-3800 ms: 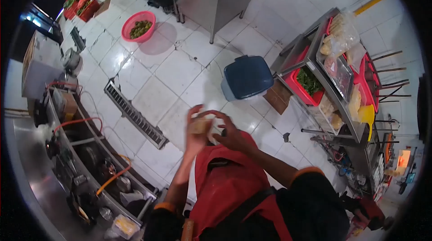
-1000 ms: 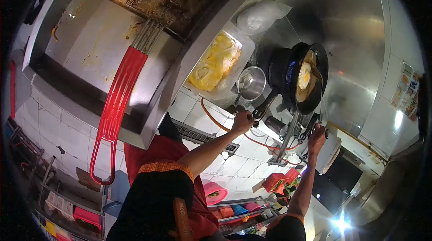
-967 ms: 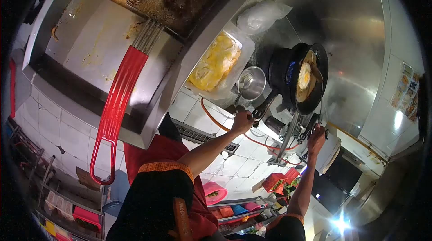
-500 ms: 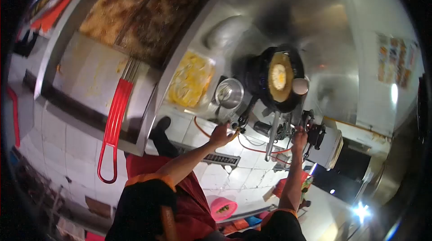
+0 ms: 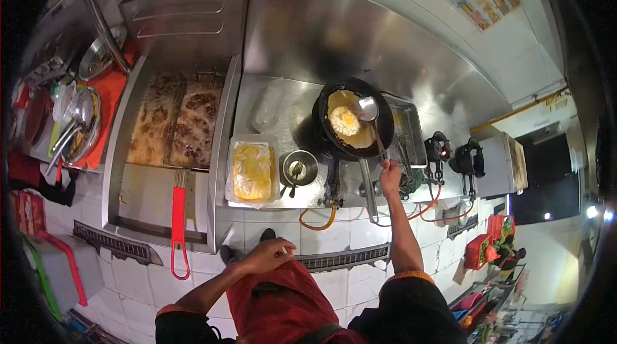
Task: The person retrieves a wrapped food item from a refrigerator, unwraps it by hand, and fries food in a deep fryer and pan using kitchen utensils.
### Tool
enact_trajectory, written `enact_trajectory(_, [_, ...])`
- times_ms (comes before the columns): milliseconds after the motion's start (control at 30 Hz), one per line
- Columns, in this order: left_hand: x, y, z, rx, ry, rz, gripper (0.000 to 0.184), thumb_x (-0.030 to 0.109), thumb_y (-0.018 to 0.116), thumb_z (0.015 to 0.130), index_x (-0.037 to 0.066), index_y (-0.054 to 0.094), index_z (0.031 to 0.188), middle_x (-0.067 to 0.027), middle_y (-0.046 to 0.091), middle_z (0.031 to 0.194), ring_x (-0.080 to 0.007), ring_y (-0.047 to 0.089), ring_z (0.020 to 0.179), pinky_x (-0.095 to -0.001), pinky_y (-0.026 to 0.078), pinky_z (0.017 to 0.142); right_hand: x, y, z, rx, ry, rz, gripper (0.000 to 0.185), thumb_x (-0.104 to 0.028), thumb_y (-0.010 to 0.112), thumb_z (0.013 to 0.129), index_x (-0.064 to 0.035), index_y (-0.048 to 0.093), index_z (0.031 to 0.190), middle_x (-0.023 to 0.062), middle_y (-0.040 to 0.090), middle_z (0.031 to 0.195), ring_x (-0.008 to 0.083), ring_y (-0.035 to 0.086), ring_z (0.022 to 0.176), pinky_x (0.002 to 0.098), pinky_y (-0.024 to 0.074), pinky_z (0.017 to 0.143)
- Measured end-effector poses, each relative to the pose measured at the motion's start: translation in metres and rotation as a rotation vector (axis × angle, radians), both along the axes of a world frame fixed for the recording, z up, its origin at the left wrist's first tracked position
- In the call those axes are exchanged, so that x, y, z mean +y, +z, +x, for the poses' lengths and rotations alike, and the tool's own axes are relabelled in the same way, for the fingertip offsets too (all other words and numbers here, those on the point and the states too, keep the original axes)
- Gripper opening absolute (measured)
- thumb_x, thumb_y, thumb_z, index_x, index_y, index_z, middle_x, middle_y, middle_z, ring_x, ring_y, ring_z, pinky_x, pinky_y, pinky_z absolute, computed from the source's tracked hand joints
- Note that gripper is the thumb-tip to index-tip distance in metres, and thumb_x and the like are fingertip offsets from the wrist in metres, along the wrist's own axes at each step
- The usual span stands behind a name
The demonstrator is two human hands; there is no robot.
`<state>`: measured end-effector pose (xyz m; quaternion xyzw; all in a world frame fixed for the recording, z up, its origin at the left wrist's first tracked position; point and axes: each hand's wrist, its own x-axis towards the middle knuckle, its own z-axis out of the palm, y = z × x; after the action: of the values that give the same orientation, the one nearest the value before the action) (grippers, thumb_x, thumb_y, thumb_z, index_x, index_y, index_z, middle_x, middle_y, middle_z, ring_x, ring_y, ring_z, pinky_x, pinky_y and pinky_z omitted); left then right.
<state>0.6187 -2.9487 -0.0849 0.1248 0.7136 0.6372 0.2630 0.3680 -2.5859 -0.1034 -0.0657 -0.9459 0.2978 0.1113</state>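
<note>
Right hand (image 5: 390, 178): I have it closed firmly around the near end of the ladle (image 5: 367, 109) handle. The ladle's bowl lies within the wok (image 5: 386, 109), toward its far right side, just right of the egg (image 5: 344, 120). I cannot tell whether it touches the oil. The egg sits in the wok, white ruffled, yolk near its middle. The wok's metal handle (image 5: 368, 193) points to the near side, past the counter (image 5: 295, 132) edge.

Left hand (image 5: 268, 257): half open, fingers loosely curled, holding nothing I can see. It hangs in front of the red apron (image 5: 283, 292), near side of the counter and well apart from the wok.

Surroundings: just right of the wok I note a rectangular metal tray (image 5: 406, 124). To the left stands a small metal pot (image 5: 309, 165) with utensils in it, and beside that a plastic container (image 5: 273, 188) of yellow food. Farther left, foaming oil fills the far part of the fryer (image 5: 151, 186); a red basket handle (image 5: 179, 215) extends toward the near side.
</note>
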Motion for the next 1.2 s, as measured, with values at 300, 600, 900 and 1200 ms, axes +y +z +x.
enact_trajectory(300, [-0.078, 0.097, 0.037, 0.158, 0.14, 0.01, 0.024, 0.006, 0.059, 0.083, 0.002, 0.057, 0.106, -0.0087, 0.06, 0.093, -0.0144, 0.059, 0.081, -0.0258, 0.046, 0.069, 0.092, 0.106, -0.022, -0.714, 0.159, -0.34, 0.026, -0.017, 0.04, 0.088, -0.0017, 0.061, 0.09, 0.0085, 0.055, 0.061, 0.016, 0.044, 0.042, 0.0338, 0.0348, 0.038])
enact_trajectory(600, [-0.09, 0.101, 0.034, 0.033, 0.435, 0.065, 0.02, 0.001, 0.057, 0.083, 0.0, 0.056, 0.103, -0.0075, 0.06, 0.093, -0.0125, 0.058, 0.085, -0.0247, 0.045, 0.074, 0.012, 0.039, -0.043, -0.847, 0.015, -1.183, 0.021, -0.017, 0.038, 0.09, -0.0048, 0.054, 0.084, -0.0013, 0.045, 0.055, 0.0099, 0.027, 0.039, 0.0253, 0.0219, 0.036])
enact_trajectory(900, [-0.084, 0.109, 0.021, 0.052, 0.545, 0.06, 0.021, 0.004, 0.055, 0.085, 0.001, 0.054, 0.105, -0.008, 0.06, 0.091, -0.0139, 0.057, 0.084, -0.026, 0.045, 0.074, -0.057, 0.09, 0.001, -0.034, 0.197, 0.362, 0.019, -0.02, 0.046, 0.087, -0.0023, 0.05, 0.088, 0.0254, 0.057, 0.065, 0.0404, 0.059, 0.063, 0.0508, 0.0464, 0.052])
enact_trajectory(1200, [-0.089, 0.107, 0.017, 0.017, 0.524, 0.066, 0.022, 0.004, 0.055, 0.085, 0.001, 0.054, 0.107, -0.0073, 0.06, 0.091, -0.0136, 0.057, 0.085, -0.0255, 0.045, 0.072, -0.036, 0.102, 0.027, -0.063, 0.085, 0.287, 0.02, -0.018, 0.044, 0.089, -0.0001, 0.053, 0.089, 0.0235, 0.058, 0.065, 0.0395, 0.06, 0.065, 0.0486, 0.045, 0.055])
